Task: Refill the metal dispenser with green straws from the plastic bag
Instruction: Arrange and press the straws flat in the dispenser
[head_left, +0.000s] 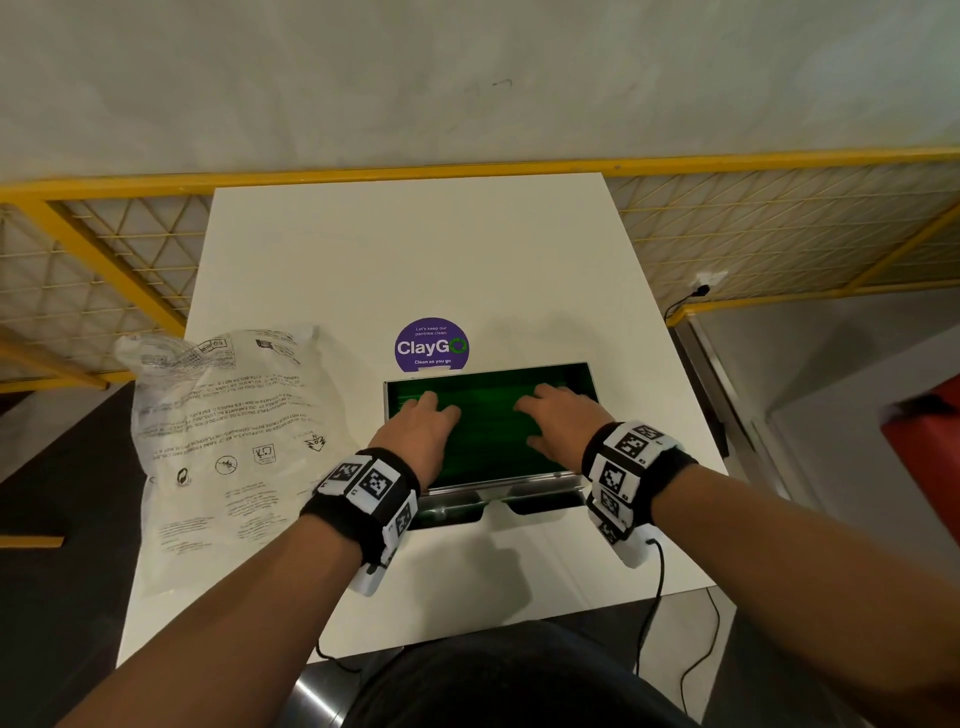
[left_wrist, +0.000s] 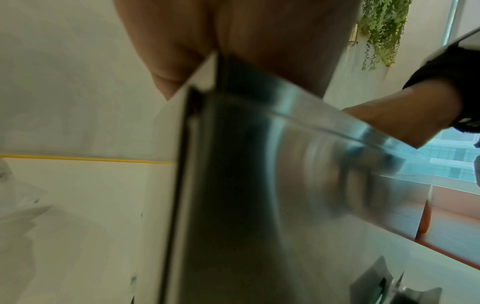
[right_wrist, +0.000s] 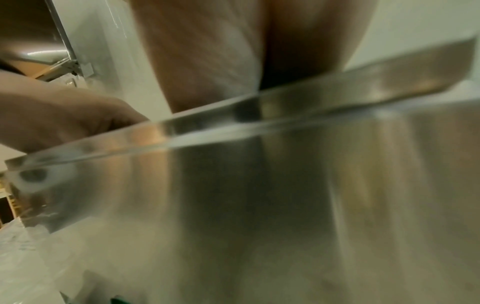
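The metal dispenser (head_left: 535, 482) stands open-topped on the white table (head_left: 415, 249), filled with green straws (head_left: 485, 431). My left hand (head_left: 421, 423) lies flat on the straws at the left side, fingers spread. My right hand (head_left: 563, 415) lies flat on them at the right side. The clear printed plastic bag (head_left: 228, 447) lies crumpled and flat on the table left of the dispenser. In the left wrist view, the dispenser's steel front (left_wrist: 259, 185) fills the frame with my palm (left_wrist: 233, 30) above its rim. In the right wrist view, the same steel wall (right_wrist: 259, 205) hides my fingers.
A purple round sticker (head_left: 431, 345) is on the table just behind the dispenser. Yellow mesh railing (head_left: 130, 249) runs behind and to both sides of the table. A black cable (head_left: 654, 597) hangs off the table's near right edge.
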